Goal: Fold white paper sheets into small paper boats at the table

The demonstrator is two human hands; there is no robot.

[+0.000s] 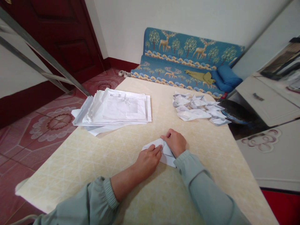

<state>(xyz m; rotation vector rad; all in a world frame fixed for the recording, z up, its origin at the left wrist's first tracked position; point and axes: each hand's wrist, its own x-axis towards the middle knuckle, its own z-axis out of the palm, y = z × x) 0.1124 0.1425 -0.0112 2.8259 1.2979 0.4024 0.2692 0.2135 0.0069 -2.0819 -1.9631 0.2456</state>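
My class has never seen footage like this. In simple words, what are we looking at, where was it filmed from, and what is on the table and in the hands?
There is no machine here: a person is working with two bare hands. The one picture comes from a camera worn on the person's head, looking forward and down, so the sleeves enter from the bottom.

On the patterned table, a stack of papers lies far left and a cluster of folded papers far right. Between them and nearer, both hands touch a creased white paper. The left hand has fingers on top; the right hand has fingertips at its far edge, though how firmly they grip is unclear.
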